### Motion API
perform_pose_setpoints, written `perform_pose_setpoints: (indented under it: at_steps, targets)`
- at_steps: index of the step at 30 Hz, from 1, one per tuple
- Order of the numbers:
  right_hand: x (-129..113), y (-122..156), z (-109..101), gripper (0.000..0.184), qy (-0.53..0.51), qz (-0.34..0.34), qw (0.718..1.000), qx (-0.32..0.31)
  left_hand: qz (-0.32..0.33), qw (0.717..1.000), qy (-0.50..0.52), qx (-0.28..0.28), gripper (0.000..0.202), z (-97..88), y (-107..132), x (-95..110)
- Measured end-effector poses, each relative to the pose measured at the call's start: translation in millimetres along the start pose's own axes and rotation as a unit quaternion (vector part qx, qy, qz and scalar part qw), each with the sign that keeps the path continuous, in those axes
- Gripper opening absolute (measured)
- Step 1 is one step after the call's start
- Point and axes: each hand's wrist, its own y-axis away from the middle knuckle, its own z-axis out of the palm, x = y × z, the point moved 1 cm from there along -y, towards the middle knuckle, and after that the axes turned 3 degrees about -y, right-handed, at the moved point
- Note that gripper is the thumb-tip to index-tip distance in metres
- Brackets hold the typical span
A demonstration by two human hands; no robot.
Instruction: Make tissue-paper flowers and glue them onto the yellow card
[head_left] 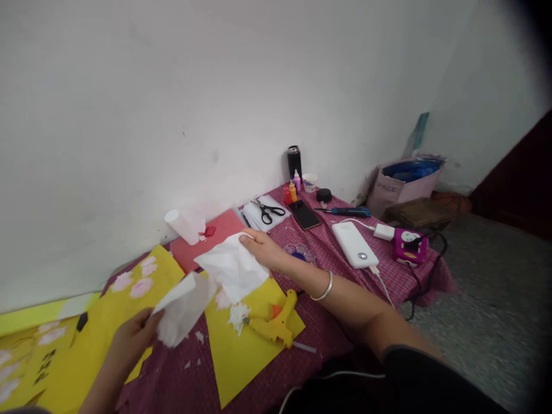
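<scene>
My left hand (140,329) pinches a piece of thin white tissue paper (183,307) at its lower left edge. A larger white tissue sheet (235,267) hangs from my right hand (257,247), gripped at its top corner. Both pieces are held over the table, side by side. Below the right one lies a yellow paper sheet (233,368) with a crumpled white paper flower (237,316) on it. A yellow hot glue gun (276,328) rests on that sheet, its nozzle touching or close beside the flower.
Yellow sheets with pink paper flowers (142,287) lie at left. Toward the wall are a tissue roll (183,225), red paper (224,225), black-handled scissors (267,211) and a phone (303,214). To the right are a white power bank (354,244) and a purple power socket (409,248) with cables.
</scene>
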Motion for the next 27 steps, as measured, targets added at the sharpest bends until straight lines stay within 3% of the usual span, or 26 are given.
perform_pose_setpoints:
  at_steps: [4,8,11,13,15,18,23,25,27]
  targets:
    - [3,0,2,0.033,0.044,-0.008,0.999,0.016,0.035,0.996,-0.078,0.015,0.039,-21.2,-50,47]
    - [8,2,-2,0.04,0.039,-0.007,0.999,0.012,0.084,0.994,-0.04,0.05,0.045,-6.4,-95,99]
    - [10,5,-5,0.043,0.02,-0.014,1.0,-0.001,0.147,0.987,0.021,0.066,0.064,13.8,-88,140]
    - [8,9,-5,0.045,0.019,-0.023,1.0,-0.006,0.24,0.969,0.064,0.009,0.058,26.3,-65,165]
    - [4,14,0,0.046,0.014,-0.028,0.999,-0.009,0.294,0.954,0.051,-0.013,0.055,36.6,-38,182]
    - [-2,21,13,0.051,0.004,-0.013,1.0,-0.023,0.267,0.962,0.055,0.023,0.038,47.6,-8,191]
    - [-9,33,32,0.052,0.039,-0.007,0.994,-0.103,0.203,0.97,0.059,0.117,0.023,47.8,11,179]
    - [-11,37,35,0.04,0.064,-0.006,0.99,-0.124,0.153,0.975,0.12,0.109,0.03,43.4,15,173]
    - [-11,40,37,0.026,0.08,0.013,0.987,-0.137,0.078,0.971,0.219,0.054,0.036,40.6,19,166]
